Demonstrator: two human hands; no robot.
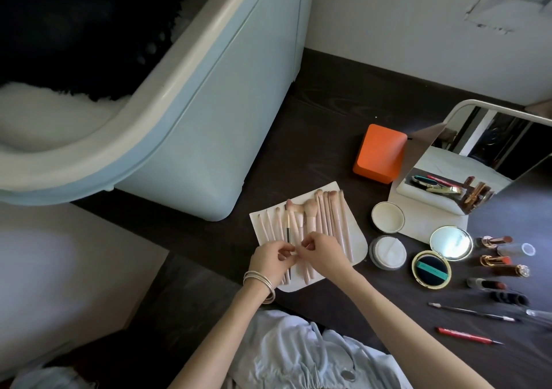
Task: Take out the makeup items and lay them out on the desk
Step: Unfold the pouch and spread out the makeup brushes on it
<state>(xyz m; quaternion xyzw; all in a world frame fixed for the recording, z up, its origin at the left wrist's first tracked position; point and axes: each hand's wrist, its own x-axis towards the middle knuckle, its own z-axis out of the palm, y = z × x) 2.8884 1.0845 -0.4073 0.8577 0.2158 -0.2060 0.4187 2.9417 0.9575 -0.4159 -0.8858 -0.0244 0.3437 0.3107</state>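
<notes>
1. Both my hands sit over the near end of the white brush pouch (355,247), which lies flat on the dark counter (328,126). My left hand (270,258) and right hand (324,251) have fingers curled inward, fingertips nearly meeting over the lower handles of the pink brushes (331,215). I appear to be pinching something small there, a handle end or a strap, but I cannot tell which; grip state on either side is uncertain

2. Handling judgement: the brushes look light, stiff in the handle and soft at the bristle. Best taken by the lower handle, one at a time, keeping fingers off the bristles. One dark-handled brush (288,229) lies among the pink ones

3. Containers: the pouch holds a row of brushes, heads pointing away from me. An open gold compact (431,272) shows a dark puff in its base and a mirror in its lid. A round jar (387,252) holds a white puff; its cream lid (387,217) lies just beside it

4. Already laid out to my right: lipsticks (495,241), a red pencil (467,335), a dark pencil (472,311). An orange box (378,152) stands near the mirror (490,141)
</notes>
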